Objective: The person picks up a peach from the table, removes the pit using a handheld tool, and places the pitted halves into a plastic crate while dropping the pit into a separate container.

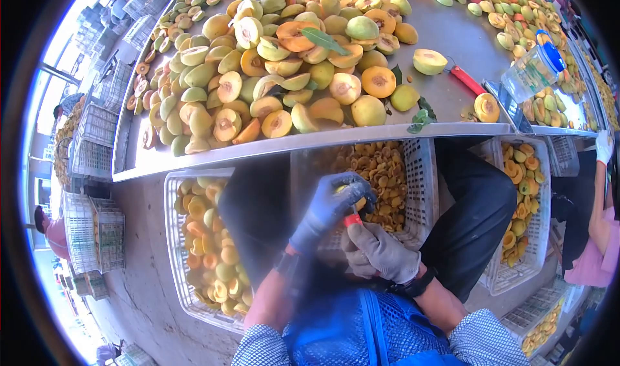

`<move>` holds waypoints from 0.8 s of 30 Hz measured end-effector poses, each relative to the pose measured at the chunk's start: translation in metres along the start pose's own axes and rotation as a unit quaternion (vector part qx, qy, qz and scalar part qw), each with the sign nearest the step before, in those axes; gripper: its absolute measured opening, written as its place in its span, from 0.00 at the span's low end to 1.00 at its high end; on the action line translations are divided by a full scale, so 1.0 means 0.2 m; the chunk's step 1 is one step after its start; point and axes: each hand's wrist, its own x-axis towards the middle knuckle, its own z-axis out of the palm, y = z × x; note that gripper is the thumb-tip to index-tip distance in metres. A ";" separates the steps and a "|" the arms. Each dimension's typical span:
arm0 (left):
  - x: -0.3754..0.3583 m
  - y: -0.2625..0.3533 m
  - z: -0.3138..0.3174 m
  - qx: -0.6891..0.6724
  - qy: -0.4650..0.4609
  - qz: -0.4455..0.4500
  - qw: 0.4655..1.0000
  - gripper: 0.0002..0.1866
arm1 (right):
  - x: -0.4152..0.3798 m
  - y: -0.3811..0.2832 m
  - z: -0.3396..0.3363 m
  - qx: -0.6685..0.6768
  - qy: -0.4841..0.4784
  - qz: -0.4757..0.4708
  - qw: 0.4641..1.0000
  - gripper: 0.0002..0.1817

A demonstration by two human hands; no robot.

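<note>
In a blue-grey glove, my left hand (334, 204) is closed around a piece of yellow apricot (360, 204), mostly covered by the fingers. My right hand (382, 252), in a grey cloth glove, grips a red-handled pitting tool (352, 220). The tool's metal end reaches up to the fruit, and its tip is hidden. Both hands are close together over a crate (420, 188) of pitted pieces between my knees. Ahead, a heap of halved apricots (278, 69) with some leaves lies on the metal table (445, 33).
A second red-handled tool (466, 80) and a clear jar with a blue lid (535, 72) are on the table. Crates of apricots stand at the left (173, 237) and right (541, 224). The table's raised metal edge (310, 143) runs before me. A co-worker's gloved hand (604, 147) shows far right.
</note>
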 end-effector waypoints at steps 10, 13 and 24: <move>0.02 -0.12 0.09 -0.159 0.222 -0.041 0.961 0.29 | 0.15 0.09 -0.07 -0.282 0.082 -0.287 0.912 0.19; -0.02 -0.01 0.14 -0.144 0.170 -0.043 0.974 0.31 | 0.02 0.00 -0.01 -0.277 0.074 -0.240 0.927 0.21; -0.04 -0.01 0.15 -0.380 0.026 -0.071 0.922 0.31 | -0.06 0.06 -0.15 0.076 -0.158 -0.018 0.984 0.26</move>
